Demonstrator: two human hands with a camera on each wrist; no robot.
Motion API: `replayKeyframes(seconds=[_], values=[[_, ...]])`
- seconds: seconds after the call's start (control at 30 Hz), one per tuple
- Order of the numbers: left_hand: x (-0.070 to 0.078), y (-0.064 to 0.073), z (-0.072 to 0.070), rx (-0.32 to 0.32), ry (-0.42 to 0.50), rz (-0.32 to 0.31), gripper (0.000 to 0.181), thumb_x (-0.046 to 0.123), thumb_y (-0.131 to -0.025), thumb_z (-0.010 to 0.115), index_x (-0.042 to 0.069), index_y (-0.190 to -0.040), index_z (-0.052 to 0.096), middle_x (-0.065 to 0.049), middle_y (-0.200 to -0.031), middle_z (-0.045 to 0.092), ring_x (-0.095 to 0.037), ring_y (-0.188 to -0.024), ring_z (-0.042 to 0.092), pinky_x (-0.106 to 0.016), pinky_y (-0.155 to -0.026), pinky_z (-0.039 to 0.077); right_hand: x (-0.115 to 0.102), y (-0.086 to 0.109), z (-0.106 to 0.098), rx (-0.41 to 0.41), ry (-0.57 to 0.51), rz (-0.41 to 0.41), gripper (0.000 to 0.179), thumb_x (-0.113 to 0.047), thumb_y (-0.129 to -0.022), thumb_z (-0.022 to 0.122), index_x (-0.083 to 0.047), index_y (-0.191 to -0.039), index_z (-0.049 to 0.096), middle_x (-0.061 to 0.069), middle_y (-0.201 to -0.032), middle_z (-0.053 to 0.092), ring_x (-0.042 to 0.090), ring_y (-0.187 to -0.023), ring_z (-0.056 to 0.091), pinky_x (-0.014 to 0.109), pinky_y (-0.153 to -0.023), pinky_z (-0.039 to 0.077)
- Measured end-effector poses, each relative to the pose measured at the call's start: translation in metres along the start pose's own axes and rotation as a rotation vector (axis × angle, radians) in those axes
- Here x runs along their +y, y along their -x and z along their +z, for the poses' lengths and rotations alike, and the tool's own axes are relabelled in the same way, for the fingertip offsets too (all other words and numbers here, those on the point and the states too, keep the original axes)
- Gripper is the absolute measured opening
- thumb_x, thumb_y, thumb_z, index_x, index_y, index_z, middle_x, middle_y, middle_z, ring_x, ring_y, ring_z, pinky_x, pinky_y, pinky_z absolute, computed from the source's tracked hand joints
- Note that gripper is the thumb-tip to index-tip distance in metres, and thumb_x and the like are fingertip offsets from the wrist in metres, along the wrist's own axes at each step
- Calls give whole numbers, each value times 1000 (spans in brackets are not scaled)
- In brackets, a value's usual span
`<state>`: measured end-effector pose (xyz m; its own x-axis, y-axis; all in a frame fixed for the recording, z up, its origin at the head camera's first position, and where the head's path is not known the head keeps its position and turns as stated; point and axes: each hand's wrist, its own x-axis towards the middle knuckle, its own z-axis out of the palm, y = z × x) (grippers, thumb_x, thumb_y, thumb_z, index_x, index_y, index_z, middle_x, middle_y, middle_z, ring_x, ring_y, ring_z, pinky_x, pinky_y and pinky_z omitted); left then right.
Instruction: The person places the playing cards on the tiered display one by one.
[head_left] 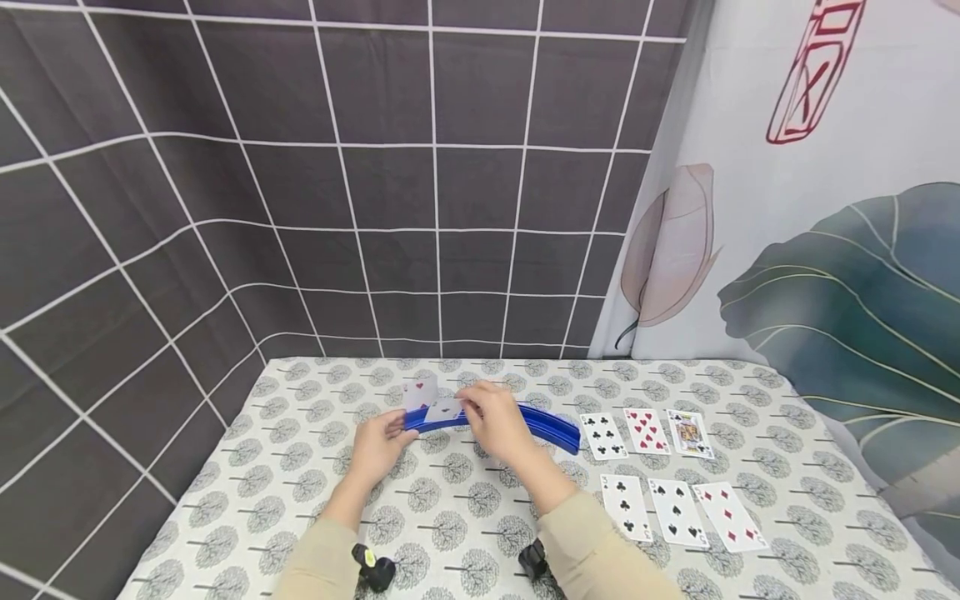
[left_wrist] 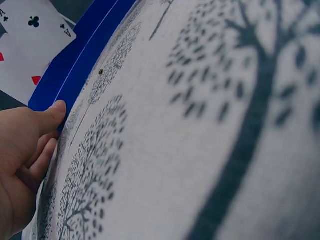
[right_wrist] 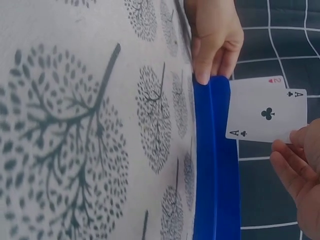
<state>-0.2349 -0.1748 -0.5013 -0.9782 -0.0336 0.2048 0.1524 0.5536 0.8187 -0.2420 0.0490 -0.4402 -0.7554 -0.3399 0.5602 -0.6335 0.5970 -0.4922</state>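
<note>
While the right hand (head_left: 495,425) pinches it, ace of clubs (right_wrist: 268,114): above the left part of the blue rack (head_left: 553,428), its face toward the person; whether its lower edge sits in the groove, cannot tell.
Right-hand grip: narrow, thumb and fingers on the card's upper right corner.
Two of hearts (head_left: 422,388): upright at the rack's left end, partly covered by the ace.
Rack: one curved piece, grooved, set toward the far edge of the table (head_left: 247,512).
Left-hand grip: left hand (head_left: 377,445) holding the rack's left end, thumb on its near side.
Far row, right of the rack: clubs card (head_left: 603,436), hearts card (head_left: 647,431), court card (head_left: 691,434), all face up.
Near row, toward the table's right edge: second clubs card (head_left: 626,507), spades card (head_left: 678,512), diamonds card (head_left: 730,517), all face up.
Tablecloth: pale, tree-printed.
Beyond the far edge: dark curtain (head_left: 386,192), white grid lines.
</note>
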Motion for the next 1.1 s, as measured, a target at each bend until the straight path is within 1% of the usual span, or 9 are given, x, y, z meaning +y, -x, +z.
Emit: replayKeyframes(seconds=[0.17,0.3,0.4,0.5,0.77,0.87,1.0,1.1], values=[[0,0,0,-2,6,4,46,6,-85,80,-10,-125,64,-27,-112,71,-38,-104,71,-39,-92,60,-5,0,5,1,-18,14,15,2,-93,69,-6,-103,76,5,-95,72,15,-77,67,22,-69,61],[-1,0,0,-2,9,9,47,7,-85,80,-10,-125,64,-26,-112,71,-38,-104,71,-38,-92,60,-8,0,7,-4,-15,28,16,2,-93,68,-6,-104,77,5,-94,72,14,-76,66,21,-68,60],[-1,-1,0,-1,9,20,46,6,-84,80,-10,-125,64,-27,-111,71,-38,-103,71,-39,-91,61,-8,-1,9,6,-10,14,15,2,-93,69,-5,-104,77,5,-92,71,14,-74,65,21,-67,59],[-1,-2,-1,0,14,15,46,5,-84,80,-10,-125,64,-27,-111,71,-38,-103,72,-38,-91,61,-8,-1,11,19,-6,-3,14,1,-93,69,-5,-103,77,6,-91,71,14,-73,65,21,-67,60],[-4,-4,0,0,19,5,45,5,-85,80,-9,-125,65,-26,-111,71,-36,-103,72,-37,-92,61,-7,-2,17,34,-2,-6,16,4,-91,70,-4,-103,76,6,-93,72,16,-76,67,21,-69,60],[-5,-4,1,4,23,12,44,4,-84,80,-9,-124,65,-26,-111,71,-37,-102,72,-37,-91,61,-7,-2,18,19,2,-5,15,3,-92,70,-4,-104,76,6,-94,72,16,-76,67,21,-69,60],[-4,-3,0,6,22,13,44,4,-84,80,-9,-123,66,-26,-110,72,-37,-102,72,-38,-91,61,-6,-3,20,-10,16,8,17,2,-93,68,-6,-105,77,6,-97,73,17,-81,69,22,-74,62],[-4,-3,-1,8,11,17,44,5,-84,80,-9,-123,66,-26,-111,72,-37,-102,72,-39,-91,61,-6,-4,20,-17,32,5,18,2,-93,68,-7,-106,77,5,-98,74,18,-84,71,25,-76,62]])
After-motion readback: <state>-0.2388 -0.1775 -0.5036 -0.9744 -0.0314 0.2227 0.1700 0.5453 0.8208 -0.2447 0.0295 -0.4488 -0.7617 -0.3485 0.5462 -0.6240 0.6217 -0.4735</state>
